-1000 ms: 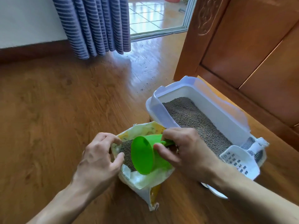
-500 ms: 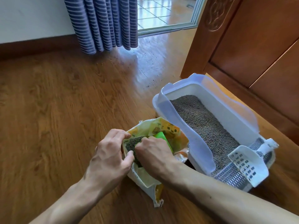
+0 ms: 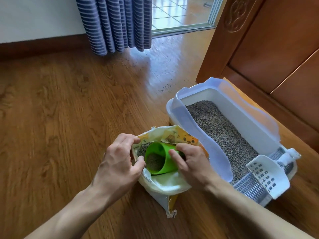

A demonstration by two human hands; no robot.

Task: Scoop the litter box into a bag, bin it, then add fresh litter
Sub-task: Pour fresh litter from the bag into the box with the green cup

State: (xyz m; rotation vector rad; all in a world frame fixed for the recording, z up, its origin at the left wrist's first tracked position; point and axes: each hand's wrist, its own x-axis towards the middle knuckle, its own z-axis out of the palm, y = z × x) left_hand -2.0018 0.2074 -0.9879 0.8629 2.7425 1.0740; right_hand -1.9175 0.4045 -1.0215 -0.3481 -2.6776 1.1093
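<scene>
Green cup (image 3: 164, 160): lay tilted on its side in the mouth of the litter bag, its opening turned toward the left hand, part-filled with grey granules.
Right hand (image 3: 191, 163): grasped the green cup from the closed end, fingers curled over its upper wall, thumb on the near side.
Litter bag (image 3: 165, 185): stood open on the floor just beside the near-left corner of the litter box; white inside, yellow and orange print on the far lip, more grey granules visible inside behind the cup.
Left hand (image 3: 119, 163): pinched the bag's left edge between thumb and curled fingers, holding the mouth open.
Litter box (image 3: 259, 128): white with a raised pale rim, set to the right of the bag against the wooden door; an even layer of grey litter covered its tray, and a slotted grate showed at its near end.
Slotted scoop (image 3: 266, 175): white, resting across the near-right end of the box, over the grate.
Floor (image 3: 60, 118): brown wood planks, with scattered dark granules near the curtain and ahead of the box.
Curtain (image 3: 114, 23): blue with pale stripes, hanging to the floor at the back.
Wooden door (image 3: 276, 40): reddish-brown, panelled, on the right behind the box.
</scene>
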